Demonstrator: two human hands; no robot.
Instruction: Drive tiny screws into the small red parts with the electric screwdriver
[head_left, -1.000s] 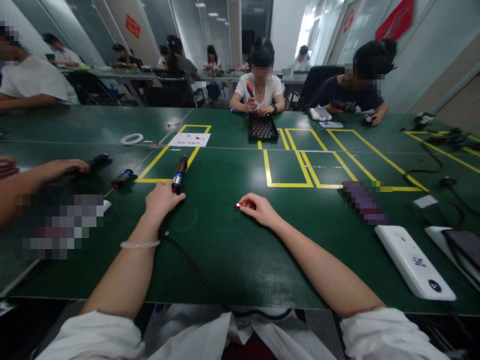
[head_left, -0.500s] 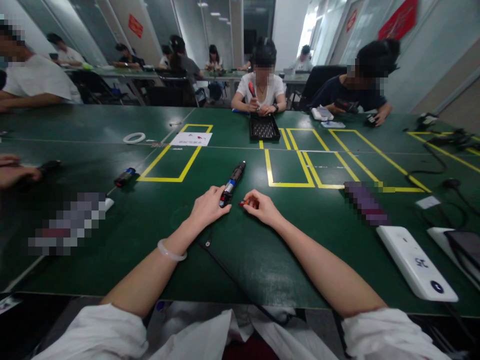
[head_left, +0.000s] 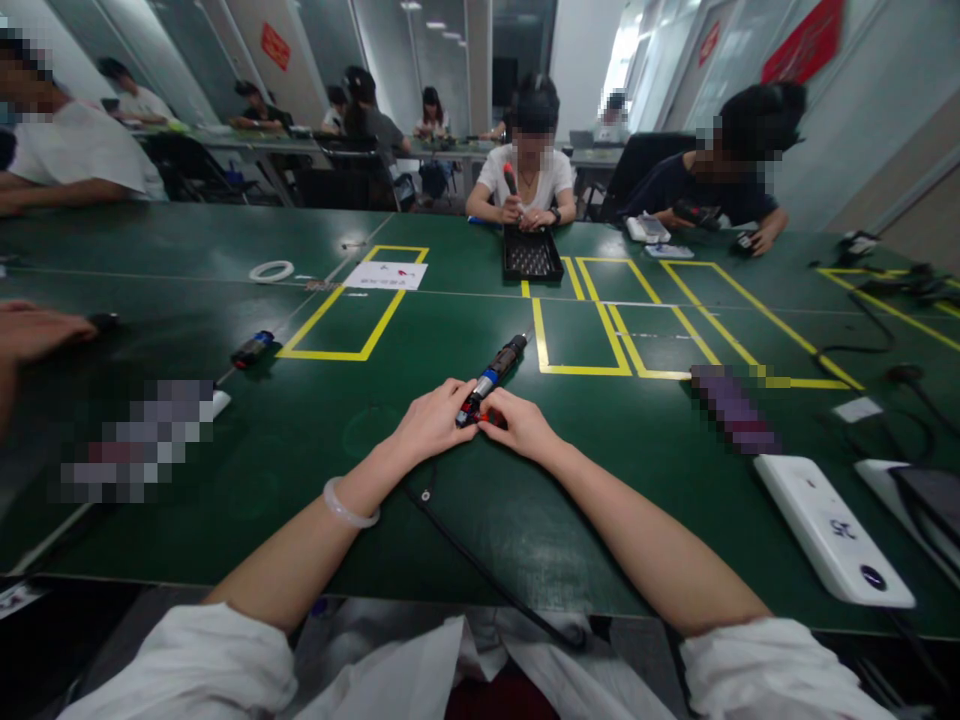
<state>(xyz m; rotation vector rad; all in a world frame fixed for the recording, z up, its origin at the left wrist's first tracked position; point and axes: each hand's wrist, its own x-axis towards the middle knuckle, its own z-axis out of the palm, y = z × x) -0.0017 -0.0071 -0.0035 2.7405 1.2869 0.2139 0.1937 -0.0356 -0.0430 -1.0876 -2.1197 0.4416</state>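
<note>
My left hand (head_left: 437, 420) is closed around the rear part of an electric screwdriver (head_left: 499, 366), a slim dark tool with a blue and silver band. Its thin tip points away from me to the upper right. Pinched in my right hand (head_left: 520, 424) is a small red and black part (head_left: 491, 418), held against the tool's near end. Fingers cover most of that part, so its exact kind is not visible. A black cord (head_left: 465, 542) with a small ring on it runs from under my left hand toward the table's front edge.
On the green table (head_left: 360, 560), a blue and black cylinder (head_left: 253, 349) lies at left near a pixelated phone (head_left: 150, 440). A white power bank (head_left: 832, 525) and purple phone (head_left: 735, 410) lie right. Across sits a person with a black tray (head_left: 532, 255); yellow tape marks rectangles.
My right hand has brought the red part leftward to the screwdriver's near end. The left hand and screwdriver have shifted right, and the two hands now meet.
</note>
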